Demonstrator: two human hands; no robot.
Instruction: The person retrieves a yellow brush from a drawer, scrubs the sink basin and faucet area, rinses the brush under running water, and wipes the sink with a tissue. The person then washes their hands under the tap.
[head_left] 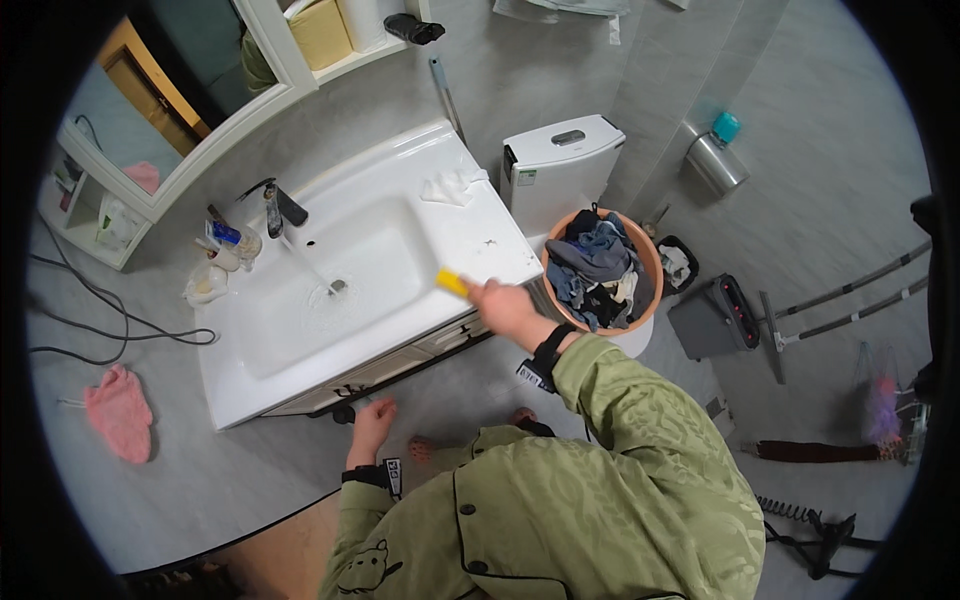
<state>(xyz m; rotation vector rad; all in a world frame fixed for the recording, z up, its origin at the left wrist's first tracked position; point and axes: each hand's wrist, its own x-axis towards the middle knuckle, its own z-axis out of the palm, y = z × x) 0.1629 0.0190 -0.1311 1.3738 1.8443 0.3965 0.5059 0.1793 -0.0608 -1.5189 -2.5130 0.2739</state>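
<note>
One yellow block [452, 282] is gripped in the right hand [507, 307]; I see water [312, 268] running, dark specks [490, 242] remaining on the counter [512, 262]. I can't tell whether the left hand [372, 424] is closed.

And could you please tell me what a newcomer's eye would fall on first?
Probably the yellow block in the right hand, by the front edge of the white washbasin. Next, perhaps, the orange tub heaped with clothes, right of the basin, then the pink cloth at far left. Water running from the tap also stands out.
</note>
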